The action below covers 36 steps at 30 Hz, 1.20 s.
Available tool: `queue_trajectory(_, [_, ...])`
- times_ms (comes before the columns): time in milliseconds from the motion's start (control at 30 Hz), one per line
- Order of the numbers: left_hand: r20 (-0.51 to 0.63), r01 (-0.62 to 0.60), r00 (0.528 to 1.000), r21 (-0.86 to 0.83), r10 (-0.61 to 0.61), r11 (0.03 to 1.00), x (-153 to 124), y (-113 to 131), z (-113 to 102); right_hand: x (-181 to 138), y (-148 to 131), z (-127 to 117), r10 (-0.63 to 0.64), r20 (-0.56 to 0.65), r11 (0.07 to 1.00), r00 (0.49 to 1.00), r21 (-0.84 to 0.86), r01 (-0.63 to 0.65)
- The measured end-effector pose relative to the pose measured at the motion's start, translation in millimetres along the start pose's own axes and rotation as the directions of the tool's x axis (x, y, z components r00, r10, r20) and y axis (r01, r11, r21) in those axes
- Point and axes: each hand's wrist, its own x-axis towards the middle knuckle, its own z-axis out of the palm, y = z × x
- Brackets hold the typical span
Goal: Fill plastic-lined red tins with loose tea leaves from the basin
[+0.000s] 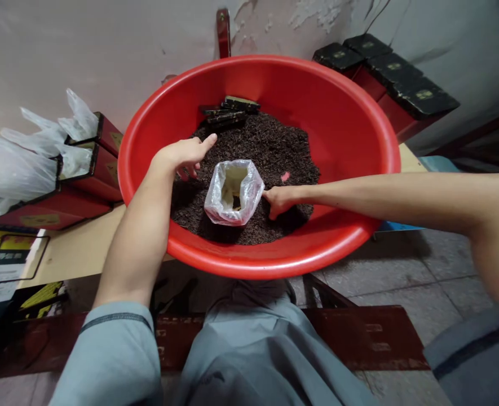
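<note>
A big red basin [350, 118] holds a heap of dark loose tea leaves [270, 146]. A box lined with a clear plastic bag [233, 192] stands in the leaves, mouth open. My left hand [184, 155] hovers over the leaves just left of the bag, index finger stretched out, other fingers curled under. My right hand [279, 200] rests on the leaves against the bag's right side, fingers curled into them. A few dark box lids [232, 110] lie at the basin's far side.
Red boxes lined with plastic bags [80, 163] stand on the wooden table at the left. Stacked red boxes with black lids [393, 79] sit at the back right by the wall. Below the basin are my lap and a tiled floor [422, 276].
</note>
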Motion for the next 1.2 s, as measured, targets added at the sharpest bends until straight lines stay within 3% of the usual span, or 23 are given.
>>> queue_trajectory(100, [0.039, 0.011, 0.999, -0.015, -0.011, 1.0, 0, -8, -2, 0, -9, -14, 0.054, 0.001, 0.996, 0.999, -0.065, -0.054])
queue_trajectory(233, [0.047, -0.029, 0.998, -0.033, 0.03, 0.999, -7, -8, -4, -10, -20, -55, 0.066, -0.084, 0.988, 0.994, -0.134, -0.077])
queue_trajectory(367, [0.202, -0.131, 0.97, -0.05, 0.138, 0.99, -13, -4, -4, -34, -25, -101, 0.098, -0.321, 0.994, 0.942, 0.083, -0.075])
queue_trajectory(500, [0.382, -0.254, 0.883, -0.1, 0.273, 0.962, -15, 1, 2, -55, -40, -120, 0.063, -0.523, 0.931, 0.85, 0.337, 0.138])
queue_trajectory(600, [0.385, -0.264, 0.876, -0.122, 0.291, 0.957, -17, 5, 4, -57, -68, -116, -0.023, -0.629, 0.839, 0.777, 0.411, 0.358])
queue_trajectory(700, [0.326, -0.198, 0.919, -0.104, 0.221, 0.975, -21, 5, 0, -50, -98, -101, -0.136, -0.69, 0.783, 0.711, 0.364, 0.504])
queue_trajectory(800, [0.214, -0.098, 0.971, -0.069, 0.11, 0.993, -20, 0, -4, -41, -115, -82, -0.23, -0.711, 0.811, 0.665, 0.238, 0.535])
queue_trajectory(933, [0.104, -0.073, 0.992, 0.001, 0.072, 0.997, -11, -7, -7, -33, -113, -63, -0.3, -0.721, 0.791, 0.625, 0.178, 0.586])
queue_trajectory(1200, [0.118, -0.127, 0.985, 0.019, 0.124, 0.992, -7, -6, -8, -35, -115, -59, -0.335, -0.711, 0.787, 0.619, 0.15, 0.598])
